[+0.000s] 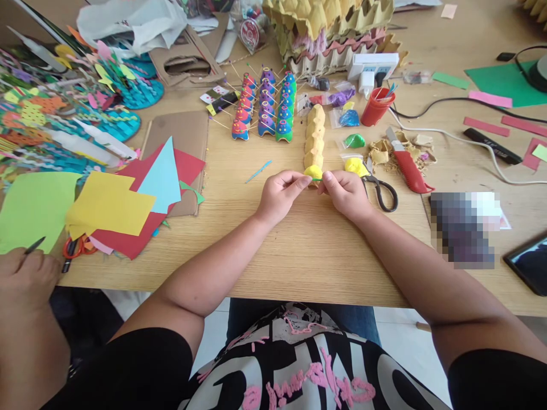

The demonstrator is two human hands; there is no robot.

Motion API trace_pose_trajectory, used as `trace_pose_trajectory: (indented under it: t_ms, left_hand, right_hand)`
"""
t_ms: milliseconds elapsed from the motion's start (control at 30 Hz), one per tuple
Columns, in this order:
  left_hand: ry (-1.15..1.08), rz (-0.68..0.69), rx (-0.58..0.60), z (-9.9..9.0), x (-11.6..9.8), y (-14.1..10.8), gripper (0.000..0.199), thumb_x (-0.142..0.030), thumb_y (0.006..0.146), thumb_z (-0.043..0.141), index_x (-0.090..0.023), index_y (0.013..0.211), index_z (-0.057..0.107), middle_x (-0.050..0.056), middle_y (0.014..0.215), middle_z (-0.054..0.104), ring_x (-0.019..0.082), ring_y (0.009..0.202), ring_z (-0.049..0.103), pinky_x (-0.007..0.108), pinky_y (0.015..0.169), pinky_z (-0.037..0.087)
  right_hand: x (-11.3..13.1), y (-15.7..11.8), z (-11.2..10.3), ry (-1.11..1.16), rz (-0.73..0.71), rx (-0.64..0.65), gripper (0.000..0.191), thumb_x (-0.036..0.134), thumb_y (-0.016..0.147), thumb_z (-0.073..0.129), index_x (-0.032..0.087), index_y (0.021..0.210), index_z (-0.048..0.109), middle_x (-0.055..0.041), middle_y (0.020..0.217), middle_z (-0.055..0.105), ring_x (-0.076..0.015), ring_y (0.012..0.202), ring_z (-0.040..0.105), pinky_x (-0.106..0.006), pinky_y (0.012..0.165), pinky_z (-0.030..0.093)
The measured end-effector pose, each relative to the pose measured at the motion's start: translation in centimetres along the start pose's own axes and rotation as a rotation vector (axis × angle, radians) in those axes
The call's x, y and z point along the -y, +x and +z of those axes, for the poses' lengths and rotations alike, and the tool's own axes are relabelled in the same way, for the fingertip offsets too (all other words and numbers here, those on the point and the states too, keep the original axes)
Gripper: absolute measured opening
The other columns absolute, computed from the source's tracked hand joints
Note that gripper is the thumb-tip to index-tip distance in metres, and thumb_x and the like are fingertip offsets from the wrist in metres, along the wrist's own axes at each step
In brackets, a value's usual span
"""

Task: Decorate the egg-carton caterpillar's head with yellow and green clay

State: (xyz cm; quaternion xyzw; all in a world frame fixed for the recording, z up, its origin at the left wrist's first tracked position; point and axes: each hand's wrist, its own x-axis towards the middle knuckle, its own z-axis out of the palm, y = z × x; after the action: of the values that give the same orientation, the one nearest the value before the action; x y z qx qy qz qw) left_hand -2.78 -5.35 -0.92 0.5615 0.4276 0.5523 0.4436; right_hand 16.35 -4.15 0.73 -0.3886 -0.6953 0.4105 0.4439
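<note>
With left hand and right hand, pinched thin green strand between thumbs and fingers, likely to steady both ends; held beside yellow clay lump on bumpy yellow cardboard strip.

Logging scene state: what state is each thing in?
Left hand: pinching green strip
Right hand: pinching same strip
Green strip: held between both hands
Yellow carton strip: yellow clay at near end
Red cup: upright, holding sticks
Power strip: two plugs in
Phone: screen dark
</note>
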Motion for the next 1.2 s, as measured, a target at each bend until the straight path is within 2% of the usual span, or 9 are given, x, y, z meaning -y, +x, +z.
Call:
trace_pose_trajectory:
  t_ms: [100,233,400,467,600,700,833,1000,1200]
  left_hand:
    - [-0.002,-0.008,-0.007,0.0,0.1,0.1,0.056,-0.076,0.081,0.084,-0.021,0.076,0.081,0.002,0.076,0.079,0.012,0.074,0.069,0.027,0.076,0.055]
    - [-0.014,-0.020,-0.015,-0.1,0.5,0.2,0.057,-0.078,0.082,0.082,-0.021,0.074,0.079,0.001,0.075,0.077,0.013,0.074,0.068,0.028,0.077,0.055]
    - [-0.026,-0.023,-0.020,-0.1,1.2,0.2,0.054,-0.075,0.084,0.082,-0.022,0.077,0.081,0.001,0.076,0.076,0.013,0.075,0.067,0.028,0.075,0.053]
    - [-0.027,-0.027,-0.012,-0.1,1.3,0.2,0.055,-0.076,0.085,0.082,-0.021,0.076,0.080,0.001,0.075,0.076,0.012,0.073,0.065,0.028,0.073,0.052]
    - [-0.037,-0.032,0.015,-0.1,1.2,0.2,0.061,-0.080,0.087,0.076,-0.020,0.074,0.077,0.001,0.075,0.074,0.012,0.075,0.067,0.028,0.077,0.053]
    - [-0.093,-0.036,0.036,0.1,1.0,0.3,0.060,-0.081,0.084,0.078,-0.021,0.088,0.078,0.001,0.084,0.078,0.013,0.082,0.071,0.029,0.083,0.056]
    - [-0.156,-0.014,0.048,0.4,0.9,0.3,0.059,-0.073,0.075,0.091,-0.023,0.101,0.075,0.001,0.092,0.080,0.013,0.086,0.075,0.028,0.085,0.060]
    - [-0.130,0.031,0.033,0.4,1.2,0.3,0.046,-0.065,0.083,0.090,-0.023,0.098,0.079,0.002,0.093,0.082,0.012,0.085,0.076,0.028,0.083,0.061]
    - [-0.105,0.051,-0.022,0.3,1.2,0.4,0.047,-0.067,0.084,0.088,-0.022,0.094,0.080,0.003,0.091,0.083,0.013,0.084,0.076,0.028,0.082,0.061]
  right_hand:
    - [-0.3,0.1,0.0,0.025,-0.031,0.001,0.074,0.089,0.095,0.057,0.021,0.069,0.069,-0.0018,0.065,0.064,-0.0148,0.064,0.057,-0.033,0.067,0.048]
    - [-1.0,0.3,0.2,0.084,-0.047,0.008,0.064,0.086,0.079,0.081,0.025,0.090,0.068,0.0000,0.078,0.069,-0.0143,0.067,0.056,-0.031,0.062,0.045]
    - [-1.5,0.3,0.5,0.089,-0.049,0.002,0.059,0.076,0.079,0.089,0.026,0.102,0.070,0.0075,0.066,0.054,-0.0114,0.059,0.043,-0.030,0.058,0.037]
    - [-1.5,0.3,0.5,0.084,-0.055,-0.004,0.057,0.075,0.081,0.089,0.025,0.101,0.072,0.0069,0.066,0.057,-0.0115,0.059,0.045,-0.030,0.059,0.039]
    - [-1.4,0.3,0.6,0.122,-0.024,-0.014,0.056,0.077,0.082,0.085,0.025,0.096,0.072,-0.0002,0.080,0.073,-0.0161,0.071,0.064,-0.033,0.067,0.052]
    - [-1.4,0.3,0.6,0.148,-0.003,-0.030,0.056,0.078,0.083,0.084,0.026,0.095,0.070,-0.0022,0.084,0.077,-0.0185,0.076,0.070,-0.034,0.070,0.056]
    - [-1.5,0.3,0.5,0.129,-0.008,-0.057,0.055,0.079,0.083,0.084,0.027,0.093,0.070,-0.0018,0.081,0.075,-0.0186,0.073,0.069,-0.034,0.066,0.054]
    - [-1.9,0.4,0.5,0.132,-0.016,-0.042,0.053,0.075,0.082,0.087,0.026,0.094,0.071,-0.0020,0.081,0.075,-0.0178,0.072,0.067,-0.033,0.065,0.051]
    - [-2.0,0.4,0.4,0.158,-0.007,-0.025,0.055,0.073,0.079,0.091,0.026,0.100,0.072,0.0033,0.072,0.068,-0.0128,0.062,0.058,-0.030,0.059,0.045]
